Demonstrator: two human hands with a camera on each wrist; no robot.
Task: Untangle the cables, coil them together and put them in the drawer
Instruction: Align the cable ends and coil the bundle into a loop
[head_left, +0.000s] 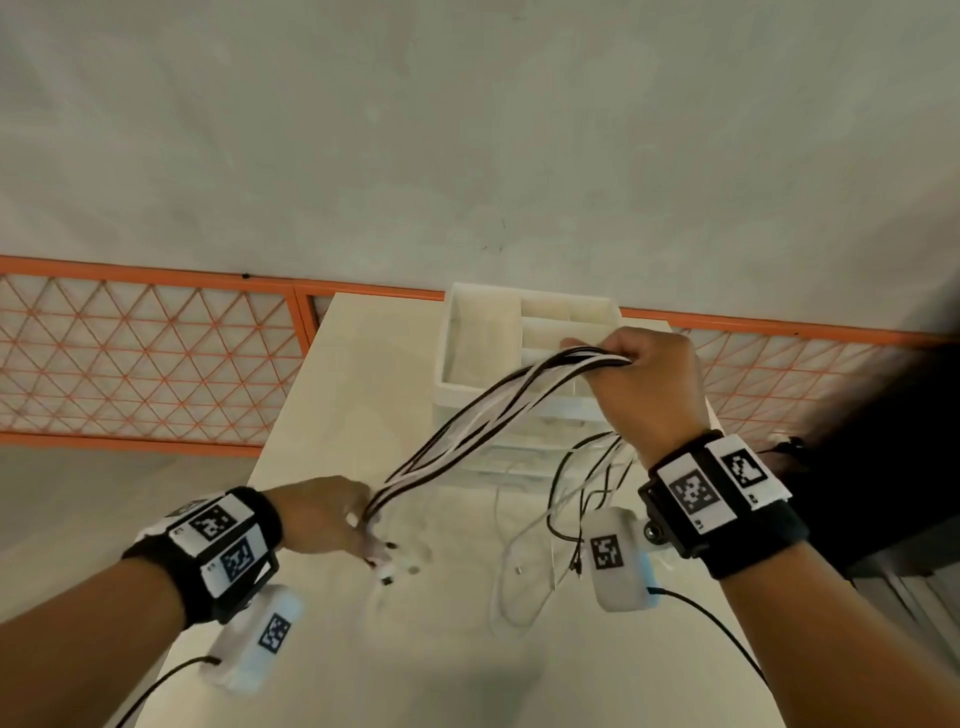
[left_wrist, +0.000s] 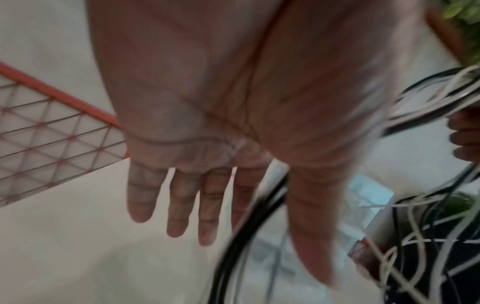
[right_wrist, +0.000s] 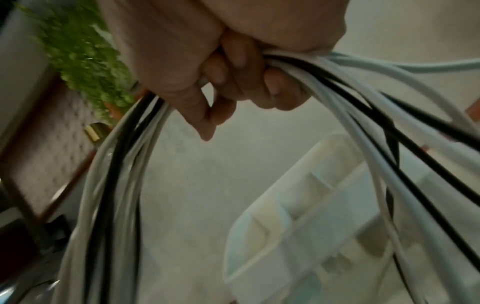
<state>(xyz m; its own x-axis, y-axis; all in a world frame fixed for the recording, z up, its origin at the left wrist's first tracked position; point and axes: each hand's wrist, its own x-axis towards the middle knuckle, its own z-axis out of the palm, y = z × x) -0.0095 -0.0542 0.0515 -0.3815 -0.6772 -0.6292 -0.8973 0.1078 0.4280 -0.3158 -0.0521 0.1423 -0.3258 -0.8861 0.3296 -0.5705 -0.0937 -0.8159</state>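
Note:
A bundle of black and white cables (head_left: 483, 421) stretches through the air between my hands, above the white table (head_left: 363, 395). My right hand (head_left: 639, 379) grips the upper end over the white drawer unit (head_left: 448, 343), fingers curled round the cables (right_wrist: 111, 185). My left hand (head_left: 358, 519) is at the lower end; its fingers (left_wrist: 182, 205) are straight and spread, with a black cable (left_wrist: 239, 236) running between forefinger and thumb. Loose cable ends (head_left: 571, 499) hang below my right wrist and trail on the table. Small plugs (head_left: 387, 566) lie under my left hand.
The drawer unit (right_wrist: 272, 236) has open compartments on top and stands at the table's far end. An orange lattice fence (head_left: 145, 364) runs behind the table on the floor. A green plant (right_wrist: 85, 51) is off to the right. The table is narrow, with edges on both sides.

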